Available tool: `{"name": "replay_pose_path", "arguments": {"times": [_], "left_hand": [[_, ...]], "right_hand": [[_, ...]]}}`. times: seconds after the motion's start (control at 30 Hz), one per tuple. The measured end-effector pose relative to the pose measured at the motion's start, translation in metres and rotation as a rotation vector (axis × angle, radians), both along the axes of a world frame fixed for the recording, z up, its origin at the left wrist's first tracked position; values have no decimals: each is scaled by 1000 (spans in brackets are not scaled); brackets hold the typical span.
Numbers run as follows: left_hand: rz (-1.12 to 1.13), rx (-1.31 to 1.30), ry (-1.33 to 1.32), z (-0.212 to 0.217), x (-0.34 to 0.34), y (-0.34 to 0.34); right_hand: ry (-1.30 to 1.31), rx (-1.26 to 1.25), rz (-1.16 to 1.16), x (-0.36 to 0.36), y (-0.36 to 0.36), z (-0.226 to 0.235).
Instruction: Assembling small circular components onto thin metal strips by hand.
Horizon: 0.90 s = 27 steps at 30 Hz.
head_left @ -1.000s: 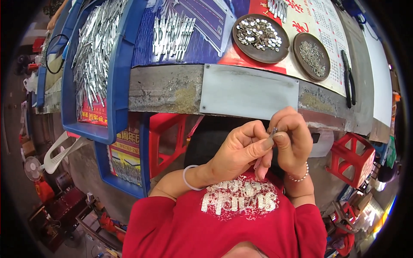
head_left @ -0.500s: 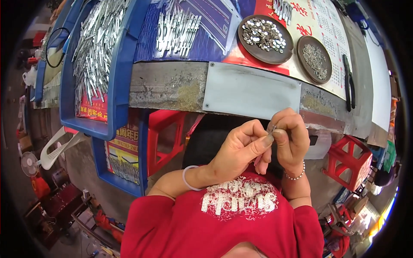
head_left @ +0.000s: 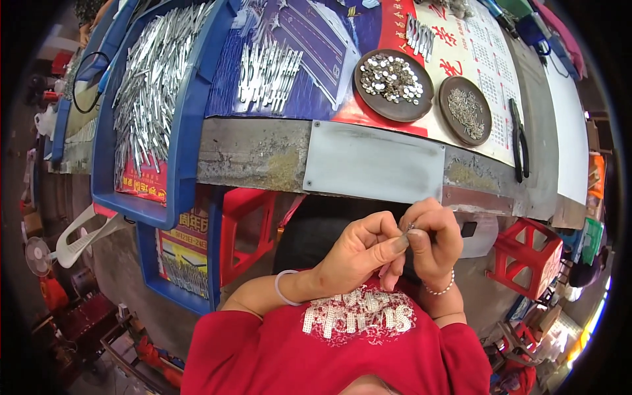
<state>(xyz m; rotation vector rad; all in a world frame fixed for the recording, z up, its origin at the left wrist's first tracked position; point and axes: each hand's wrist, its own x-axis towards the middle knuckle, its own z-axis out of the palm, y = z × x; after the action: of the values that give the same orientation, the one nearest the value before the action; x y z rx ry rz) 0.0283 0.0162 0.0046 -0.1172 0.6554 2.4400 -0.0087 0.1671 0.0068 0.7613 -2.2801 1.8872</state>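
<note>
far left there's a blue tray (head_left: 191, 112) hanging off the edge of the workbench (head_left: 263, 155), loaded with a heap of long silver metal strips (head_left: 148, 85). right next to it, on the blue sheet on top of the bench, sits a smaller bunch of shiny metal pieces (head_left: 266, 72) laid out in a loose fan. under the bench there's a red plastic stool (head_left: 247, 227), and a grey metal plate (head_left: 375, 161) is screwed to the bench's front edge. move along and you get two round brown dishes, the bigger dish (head_left: 394, 85) full of little silver round bits and the smaller dish (head_left: 465, 110) holding a pile of tiny thin bits. a pair of black pliers (head_left: 519, 141) lies just past those, near the right end of the bench. down below the bench edge, in front of the red shirt, both hands are pulled in close together and touching. the left hand (head_left: 359, 253) is closed with thumb and fingers pinched in toward the right one, white bangle on that wrist. the right hand (head_left: 431, 240) is curled shut too, bead bracelet on the wrist, and between the fingertips of both there's a small metal piece (head_left: 409, 227) being pinched, too tiny to tell what exactly it is. another red stool (head_left: 530, 253) sits off to the right.
</note>
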Motion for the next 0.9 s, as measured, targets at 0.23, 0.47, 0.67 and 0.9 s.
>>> {"name": "replay_pose_path", "arguments": {"times": [0.23, 0.47, 0.67, 0.9], "left_hand": [[-16, 17, 116, 0, 1, -2], [-49, -210, -8, 8, 3, -12], [56, -201, -69, 1, -7, -18], [153, -160, -37, 0, -21, -24]], "right_hand": [[-452, -369, 267, -7, 3, 6], [-363, -93, 409, -25, 12, 11], [-77, 344, 329, -61, 21, 33], [412, 913, -119, -121, 16, 29]]}}
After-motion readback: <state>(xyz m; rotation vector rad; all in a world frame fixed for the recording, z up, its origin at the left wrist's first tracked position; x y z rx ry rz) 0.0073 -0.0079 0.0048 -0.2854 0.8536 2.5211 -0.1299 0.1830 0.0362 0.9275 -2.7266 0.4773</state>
